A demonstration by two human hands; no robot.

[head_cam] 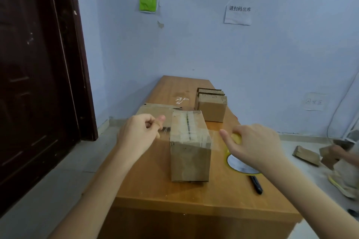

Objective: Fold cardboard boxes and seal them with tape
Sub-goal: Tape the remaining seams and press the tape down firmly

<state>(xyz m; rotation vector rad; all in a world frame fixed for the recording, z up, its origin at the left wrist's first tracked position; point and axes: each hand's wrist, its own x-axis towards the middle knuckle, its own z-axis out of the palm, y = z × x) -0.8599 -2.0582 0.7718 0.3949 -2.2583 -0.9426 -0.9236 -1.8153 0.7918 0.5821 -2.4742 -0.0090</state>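
A folded brown cardboard box (189,153) stands on the wooden table (174,198) in front of me, with clear tape across its top. My left hand (138,134) is left of the box, pinching the free end of a stretched clear tape strip. My right hand (254,145) is right of the box, gripping a yellow-rimmed tape roll (236,162) that rests near the table surface. The strip spans over the box top between both hands.
A second folded box (211,106) stands farther back, and flat cardboard (155,111) lies to its left. A black pen (256,184) lies by the roll. A dark door (38,83) is at left. Another person's hand and cardboard (330,153) are on the floor at right.
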